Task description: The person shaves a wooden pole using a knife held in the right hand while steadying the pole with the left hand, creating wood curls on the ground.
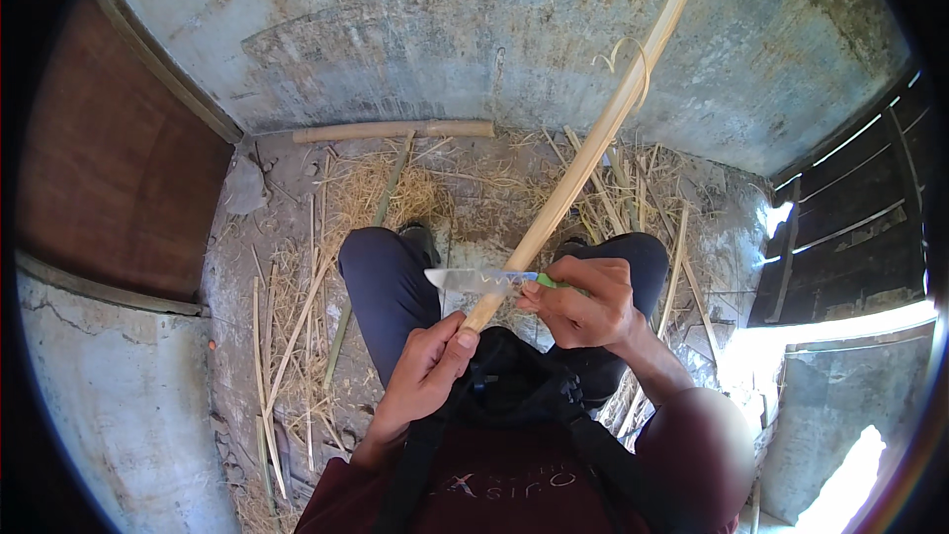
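Observation:
A long pale strip of split bamboo (583,163) slants from my lap up toward the far wall on the right. My left hand (427,366) is closed round its near end. In my right hand (583,305) is a knife (470,281) with a green handle, its blade pointing left across the bamboo just beyond my left hand. Small curled shavings cling around the blade. A thin curl of shaving (645,74) hangs from the strip near its far end.
Heaps of shavings (395,193) and loose bamboo strips (297,336) litter the floor on both sides of my bent legs. A bamboo pole (395,131) lies along the foot of the concrete wall (415,49). A brown panel (119,148) stands at left, dark slats (850,208) at right.

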The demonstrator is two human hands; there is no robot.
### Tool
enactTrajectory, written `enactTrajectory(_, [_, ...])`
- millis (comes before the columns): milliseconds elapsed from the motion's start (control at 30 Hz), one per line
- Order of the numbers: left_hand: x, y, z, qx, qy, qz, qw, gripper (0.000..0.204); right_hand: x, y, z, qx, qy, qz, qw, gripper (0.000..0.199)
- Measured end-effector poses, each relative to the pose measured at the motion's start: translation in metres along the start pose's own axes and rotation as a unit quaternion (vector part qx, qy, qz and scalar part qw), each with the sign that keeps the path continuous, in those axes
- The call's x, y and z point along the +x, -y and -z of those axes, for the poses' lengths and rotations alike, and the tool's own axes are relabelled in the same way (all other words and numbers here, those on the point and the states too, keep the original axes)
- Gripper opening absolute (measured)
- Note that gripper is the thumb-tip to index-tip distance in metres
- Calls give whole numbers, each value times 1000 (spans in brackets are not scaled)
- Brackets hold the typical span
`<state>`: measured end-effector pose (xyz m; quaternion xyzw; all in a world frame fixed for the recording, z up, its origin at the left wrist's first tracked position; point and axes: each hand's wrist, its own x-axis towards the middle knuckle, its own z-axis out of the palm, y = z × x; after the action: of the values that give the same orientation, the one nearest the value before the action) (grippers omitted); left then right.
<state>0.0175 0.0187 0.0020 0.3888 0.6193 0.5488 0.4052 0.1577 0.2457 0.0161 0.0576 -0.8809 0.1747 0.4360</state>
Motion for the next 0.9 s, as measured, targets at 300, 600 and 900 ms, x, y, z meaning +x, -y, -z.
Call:
enactTrajectory(300, [-8,5,7,4,0,5,1000,43,0,-19,7,23,-39,-31,998,20])
enactTrajectory(600, [-16,11,12,5,4,17,1000,44,4,-45,20,11,-104,-93,990,14])
enactTrajectory(900, [-27,17,13,19,33,44,998,41,-3,-92,55,-45,-173,-185,966,17])
